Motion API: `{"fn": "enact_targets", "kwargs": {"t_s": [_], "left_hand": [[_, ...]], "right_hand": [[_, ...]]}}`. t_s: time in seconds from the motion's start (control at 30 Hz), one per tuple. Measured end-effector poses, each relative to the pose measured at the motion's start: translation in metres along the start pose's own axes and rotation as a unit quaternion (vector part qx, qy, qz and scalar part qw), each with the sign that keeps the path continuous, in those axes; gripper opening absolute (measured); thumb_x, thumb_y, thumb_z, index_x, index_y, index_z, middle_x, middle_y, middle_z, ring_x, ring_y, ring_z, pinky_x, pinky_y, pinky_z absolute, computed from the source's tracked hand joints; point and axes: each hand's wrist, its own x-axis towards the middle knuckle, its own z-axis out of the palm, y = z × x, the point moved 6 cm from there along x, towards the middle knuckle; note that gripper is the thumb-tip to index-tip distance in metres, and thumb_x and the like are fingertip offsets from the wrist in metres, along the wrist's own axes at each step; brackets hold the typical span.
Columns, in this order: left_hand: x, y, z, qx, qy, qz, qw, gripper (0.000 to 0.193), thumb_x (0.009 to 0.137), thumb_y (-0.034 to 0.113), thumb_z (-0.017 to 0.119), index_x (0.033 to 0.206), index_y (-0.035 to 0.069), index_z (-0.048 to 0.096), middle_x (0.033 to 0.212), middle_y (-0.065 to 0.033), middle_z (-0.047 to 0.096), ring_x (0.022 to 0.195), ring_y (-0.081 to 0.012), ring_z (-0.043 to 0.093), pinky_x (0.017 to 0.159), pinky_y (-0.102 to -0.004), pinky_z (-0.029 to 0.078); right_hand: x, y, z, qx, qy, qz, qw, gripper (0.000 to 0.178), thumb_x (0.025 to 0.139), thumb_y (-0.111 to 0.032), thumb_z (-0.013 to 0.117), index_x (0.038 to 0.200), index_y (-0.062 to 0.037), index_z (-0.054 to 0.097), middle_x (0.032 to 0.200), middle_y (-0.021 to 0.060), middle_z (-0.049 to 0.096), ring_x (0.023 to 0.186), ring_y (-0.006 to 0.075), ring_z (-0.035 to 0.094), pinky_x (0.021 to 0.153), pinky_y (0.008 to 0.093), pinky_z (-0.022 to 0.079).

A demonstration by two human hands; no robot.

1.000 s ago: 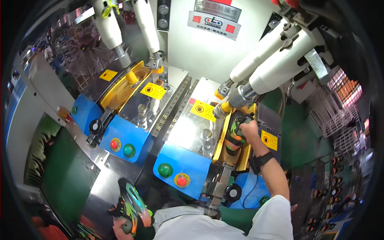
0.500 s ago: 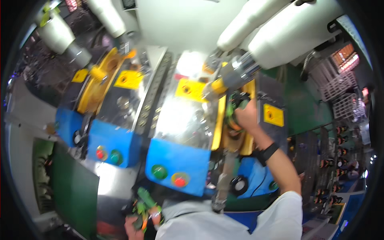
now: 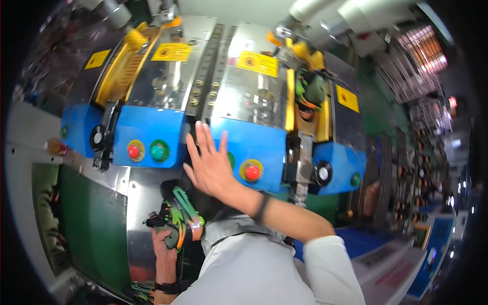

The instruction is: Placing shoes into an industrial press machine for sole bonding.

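Observation:
My left hand (image 3: 160, 243) grips a black, green and orange sports shoe (image 3: 184, 213) low in the view, left of my body. My right hand (image 3: 209, 168) spreads its fingers, empty, over the left end of a blue control panel (image 3: 272, 145). It partly covers that panel's green button (image 3: 231, 160); whether it touches the button I cannot tell. The red button (image 3: 252, 172) stays uncovered to its right. Another shoe (image 3: 310, 91) of the same colours sits in the yellow-sided slot of the right machine, below a clamp.
A second machine on the left has a yellow slot (image 3: 119, 73) and a blue panel (image 3: 150, 122) with red and green buttons. Metal arms (image 3: 302, 147) jut toward me below the slots. A green surface (image 3: 94, 218) lies at lower left; racks with shoes (image 3: 406, 168) stand at right.
My right hand has let go of the shoe in the right slot and moved left to the blue panel, fingers spread. The left hand's shoe shows higher in the view, which has shifted.

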Motion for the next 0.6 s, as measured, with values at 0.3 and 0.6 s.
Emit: {"fn": "enact_targets", "kwargs": {"t_s": [0.3, 0.6], "left_hand": [[-0.032, -0.02, -0.071, -0.058, 0.059, 0.06, 0.995, 0.066, 0.067, -0.004, 0.049, 0.132, 0.005, 0.046, 0.117, -0.0121, 0.059, 0.109, -0.0301, 0.059, 0.098, -0.0426, 0.049], [-0.046, -0.025, -0.164, 0.192, 0.314, 0.233, 0.9, 0.064, 0.061, -0.002, 0.062, 0.123, 0.008, 0.048, 0.117, -0.0083, 0.055, 0.111, -0.0256, 0.054, 0.098, -0.0366, 0.043]], "right_hand": [[-0.054, -0.043, -0.001, 0.203, 0.044, -0.129, 0.97, 0.052, 0.084, -0.018, 0.065, 0.129, 0.0019, 0.047, 0.141, 0.0245, 0.039, 0.132, 0.0401, 0.038, 0.107, 0.0611, 0.028], [-0.139, -0.094, 0.104, 0.405, -0.255, -0.122, 0.869, 0.04, 0.082, -0.01, 0.065, 0.119, 0.0015, 0.055, 0.114, 0.0222, 0.062, 0.105, 0.0378, 0.061, 0.09, 0.0413, 0.049]]}}
